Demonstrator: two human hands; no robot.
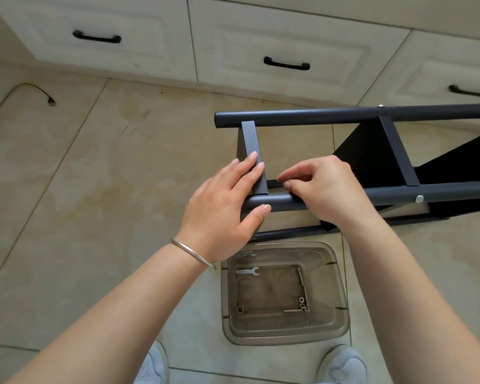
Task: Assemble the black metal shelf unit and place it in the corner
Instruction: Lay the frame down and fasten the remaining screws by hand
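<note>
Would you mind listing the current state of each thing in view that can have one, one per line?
Shelf unit: lying on its side on the floor, part-assembled.
End shelf panel: standing between the tubes, steadied by the left hand.
Right hand: fingertips pinched together at the near tube.
Plastic container: open, holding a spanner and loose hardware.
Drawers: closed.
Cable: loose on the floor.

Bare forearms, thin silver bangle (192,253) on left wrist, pale grey sneakers (341,365).
</note>
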